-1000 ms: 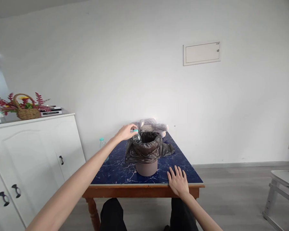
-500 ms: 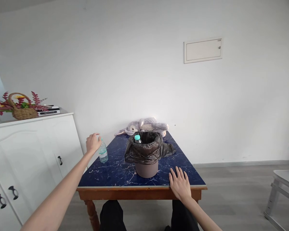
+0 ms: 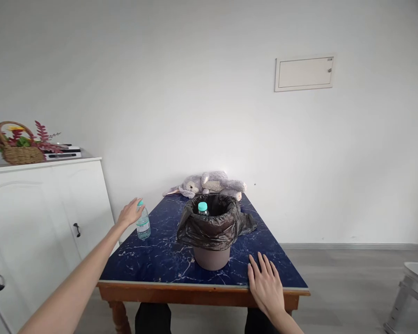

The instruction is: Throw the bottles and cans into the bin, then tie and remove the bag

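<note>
At the left edge of the table stands an upright clear plastic bottle (image 3: 143, 227) with a turquoise cap. My left hand (image 3: 129, 213) is at its top, fingers stretched out loosely beside the cap; whether they touch it I cannot tell. My right hand (image 3: 267, 285) lies flat on the front right of the table, fingers spread, holding nothing. Between my hands is a brownish bin (image 3: 212, 260) lined with a black plastic bag (image 3: 209, 234). A second bottle (image 3: 202, 207) with a turquoise cap pokes out of the bin's opening, its lower part hidden.
The blue marble-patterned table (image 3: 167, 260) has a wooden frame. A grey plush toy (image 3: 209, 182) lies at its far end against the wall. On the left, a white cabinet (image 3: 48, 204) bears a flower basket (image 3: 22, 153). A pale stool-like piece (image 3: 416, 273) stands at right.
My left hand's fingers have loosened and straightened at the bottle's top, so the cap now shows. The bottle stays standing on the table. The camera view has shifted slightly.
</note>
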The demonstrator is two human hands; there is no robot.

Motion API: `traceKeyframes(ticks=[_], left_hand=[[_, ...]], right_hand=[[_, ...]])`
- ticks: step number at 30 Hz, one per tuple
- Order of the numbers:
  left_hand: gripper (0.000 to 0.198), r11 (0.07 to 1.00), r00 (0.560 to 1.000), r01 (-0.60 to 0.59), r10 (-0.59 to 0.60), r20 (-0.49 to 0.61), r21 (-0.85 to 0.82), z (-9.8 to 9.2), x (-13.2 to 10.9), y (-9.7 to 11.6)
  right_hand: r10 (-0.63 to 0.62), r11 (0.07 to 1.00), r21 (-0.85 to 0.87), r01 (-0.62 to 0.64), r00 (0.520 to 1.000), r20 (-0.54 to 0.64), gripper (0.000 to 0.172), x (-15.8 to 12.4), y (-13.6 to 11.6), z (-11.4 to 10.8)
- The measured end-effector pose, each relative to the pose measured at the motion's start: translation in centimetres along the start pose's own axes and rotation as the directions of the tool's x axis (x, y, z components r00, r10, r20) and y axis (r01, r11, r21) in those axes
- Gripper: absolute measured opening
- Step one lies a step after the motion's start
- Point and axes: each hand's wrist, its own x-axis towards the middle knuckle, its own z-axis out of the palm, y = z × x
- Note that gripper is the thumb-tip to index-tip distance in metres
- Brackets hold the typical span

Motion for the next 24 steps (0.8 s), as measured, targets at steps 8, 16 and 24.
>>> traceKeyframes(ticks=[8,16,24], left_hand=[[0.029,0.994,0.993,-0.101,0.098,-0.061,-0.044,-1.2,-3.0,1.8],[0.028,0.950,0.921,-0.254,0.180,-0.345,-0.182,-8.9,-5.7,8.3],[0.033,0.791,0.775,-0.495,0.214,-0.595,-0.360,-16.9,-7.4,18.1]], right_hand=[[0.091,0.995,0.033,-0.091,0.996,-0.011,0.056,0.3,-0.4,-0.7],[0.152,0.986,0.050,-0.158,0.981,0.121,0.057,0.4,-0.6,-1.6],[0.187,0.974,0.093,-0.207,0.965,0.186,0.059,0.5,-1.0,-2.1]])
